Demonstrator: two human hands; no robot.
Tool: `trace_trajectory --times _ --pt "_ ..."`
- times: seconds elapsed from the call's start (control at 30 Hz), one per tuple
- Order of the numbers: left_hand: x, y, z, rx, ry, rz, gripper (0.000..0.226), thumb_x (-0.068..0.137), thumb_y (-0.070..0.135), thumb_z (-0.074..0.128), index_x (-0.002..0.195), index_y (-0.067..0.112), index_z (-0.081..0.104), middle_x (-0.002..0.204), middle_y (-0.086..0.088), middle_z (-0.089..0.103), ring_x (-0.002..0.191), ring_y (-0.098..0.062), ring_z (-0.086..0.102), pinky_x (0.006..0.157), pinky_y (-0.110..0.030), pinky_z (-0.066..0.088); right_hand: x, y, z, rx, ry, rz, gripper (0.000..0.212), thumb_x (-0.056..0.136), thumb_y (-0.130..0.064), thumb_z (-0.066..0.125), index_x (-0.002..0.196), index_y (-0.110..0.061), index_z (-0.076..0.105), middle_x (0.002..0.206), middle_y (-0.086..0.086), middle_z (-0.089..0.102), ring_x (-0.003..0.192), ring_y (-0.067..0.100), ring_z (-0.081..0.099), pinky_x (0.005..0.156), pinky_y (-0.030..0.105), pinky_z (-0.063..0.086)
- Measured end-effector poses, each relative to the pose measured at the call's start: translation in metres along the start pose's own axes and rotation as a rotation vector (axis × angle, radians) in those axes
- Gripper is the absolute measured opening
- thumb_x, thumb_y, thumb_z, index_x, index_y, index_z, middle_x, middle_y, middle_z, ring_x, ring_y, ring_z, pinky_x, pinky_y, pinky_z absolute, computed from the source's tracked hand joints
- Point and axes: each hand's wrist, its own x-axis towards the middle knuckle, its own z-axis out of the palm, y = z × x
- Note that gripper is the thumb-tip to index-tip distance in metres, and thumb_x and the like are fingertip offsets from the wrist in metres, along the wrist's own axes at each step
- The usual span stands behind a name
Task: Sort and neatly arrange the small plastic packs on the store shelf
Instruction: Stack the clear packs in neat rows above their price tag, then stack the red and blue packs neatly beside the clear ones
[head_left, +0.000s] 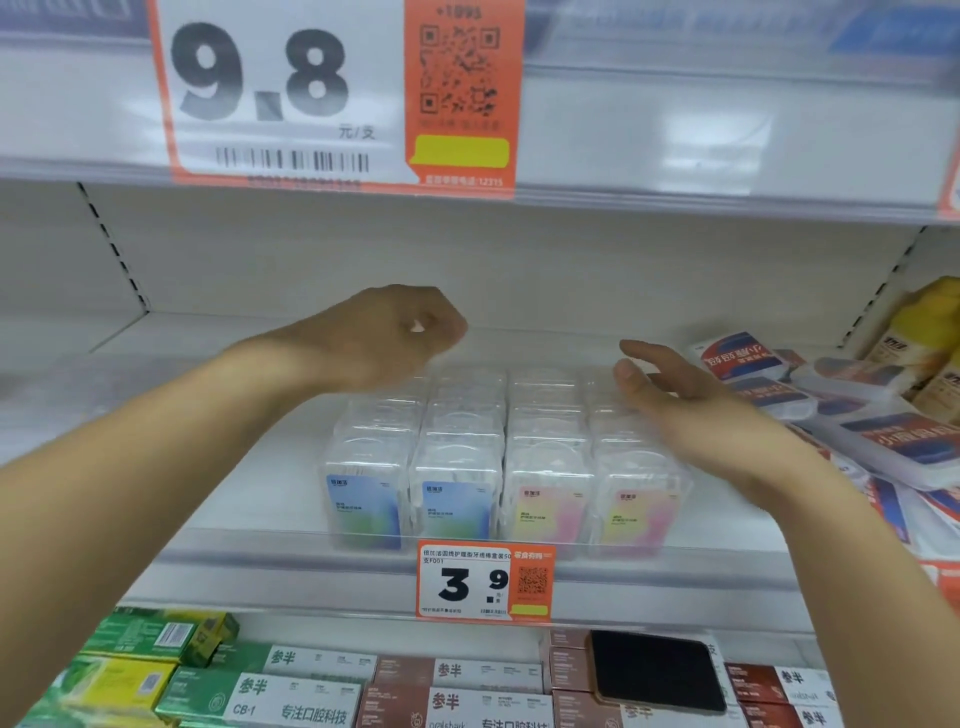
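We judge the clear packs (498, 457) nearly squared in four rows; left hand (395, 332) curled empty, right hand (670, 389) open; jumbled boxes (852, 415) at three o'clock remain.

Upper price tag (270, 93): "9.8", barcode below, orange QR panel w/ "12315".
Lower price tag (485, 582): "3.9", on shelf edge under clear packs.
Green box (270, 699), shelf below: "参半", "CB-1".
Brown boxes (467, 680): "参半".
Other print: too blurred to read.
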Motion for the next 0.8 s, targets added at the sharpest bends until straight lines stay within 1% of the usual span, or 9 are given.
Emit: trace_trajectory --times 0.07,0.17,0.3,0.43,0.5,0.57,0.67,0.73,0.8 --pt "-0.023 -0.007 0.001 -0.019 0.096 -0.112 0.039 0.09 0.059 0.047 0.126 0.045 0.052 0.129 0.015 0.051 0.117 -0.01 0.051 0.096 -0.029 0.039 -0.005 0.001 0.002 0.062 -0.001 -0.012 0.055 0.089 -0.069 0.042 0.142 -0.055 0.035 0.15 -0.004 0.045 0.133 0.019 0.044 0.106 0.038 0.039" --pt "-0.048 -0.011 0.014 -0.003 0.06 -0.249 0.06 0.086 0.061 0.052 0.141 0.042 0.036 0.144 0.004 0.04 0.123 -0.018 0.049 0.095 -0.029 0.038 -0.01 0.002 0.009 0.032 0.007 -0.035 0.047 0.094 -0.061 0.043 0.141 -0.053 0.039 0.15 -0.007 0.043 0.13 0.017 0.044 0.099 0.032 0.037" --pt "-0.054 -0.011 0.028 -0.019 0.055 -0.266 0.061 0.091 0.054 0.05 0.146 0.036 0.03 0.147 -0.001 0.037 0.114 -0.018 0.048 0.084 -0.024 0.036 -0.01 0.005 0.011 0.015 0.024 -0.046 0.047 0.096 -0.057 0.045 0.142 -0.05 0.041 0.151 -0.009 0.042 0.131 0.015 0.043 0.097 0.029 0.034" --pt "-0.052 -0.006 0.02 -0.001 0.16 -0.279 0.062 0.09 0.056 0.047 0.146 0.033 0.032 0.147 -0.004 0.037 0.124 -0.024 0.049 0.099 -0.031 0.037 -0.017 0.006 -0.004 0.113 0.036 -0.018 0.053 0.08 -0.08 0.042 0.13 -0.064 0.041 0.147 -0.009 0.046 0.132 0.019 0.047 0.108 0.04 0.04" --pt "-0.052 0.007 0.022 0.021 0.299 -0.213 0.056 0.091 0.051 0.05 0.142 0.03 0.038 0.141 -0.002 0.042 0.115 -0.02 0.052 0.095 -0.031 0.038 -0.02 0.012 -0.02 0.156 0.122 -0.03 0.048 0.072 -0.083 0.047 0.117 -0.066 0.047 0.133 -0.013 0.056 0.122 0.019 0.056 0.103 0.051 0.048" --pt "-0.051 0.032 0.033 0.019 0.441 -0.074 0.046 0.091 0.042 0.055 0.133 0.028 0.047 0.132 0.002 0.05 0.111 -0.015 0.053 0.091 -0.027 0.039 -0.028 0.02 -0.04 0.144 0.268 -0.055 0.037 0.08 -0.066 0.059 0.114 -0.052 0.056 0.114 -0.015 0.066 0.106 0.015 0.066 0.09 0.051 0.057" --pt "-0.052 0.084 0.066 -0.03 0.468 0.159 0.033 0.089 0.032 0.058 0.121 0.024 0.056 0.12 0.008 0.056 0.111 -0.007 0.053 0.094 -0.022 0.042 -0.047 0.033 -0.074 -0.087 0.501 -0.119 0.017 0.092 -0.033 0.063 0.108 -0.027 0.066 0.093 -0.015 0.071 0.09 0.007 0.068 0.073 0.026 0.054" --pt "-0.054 0.12 0.096 -0.052 0.388 0.284 0.029 0.09 0.032 0.056 0.118 0.025 0.056 0.116 0.012 0.055 0.108 -0.002 0.05 0.091 -0.016 0.039 -0.058 0.05 -0.095 -0.251 0.568 -0.085 0.025 0.09 -0.035 0.067 0.111 -0.022 0.07 0.099 -0.006 0.071 0.099 0.019 0.068 0.076 0.027 0.048" --pt "-0.052 0.153 0.127 -0.078 0.315 0.387 0.026 0.091 0.032 0.055 0.116 0.024 0.056 0.114 0.012 0.054 0.108 -0.001 0.049 0.088 -0.013 0.035 -0.065 0.071 -0.113 -0.387 0.526 0.041 0.049 0.078 -0.059 0.07 0.116 -0.028 0.067 0.113 0.002 0.07 0.113 0.031 0.061 0.09 0.039 0.05"
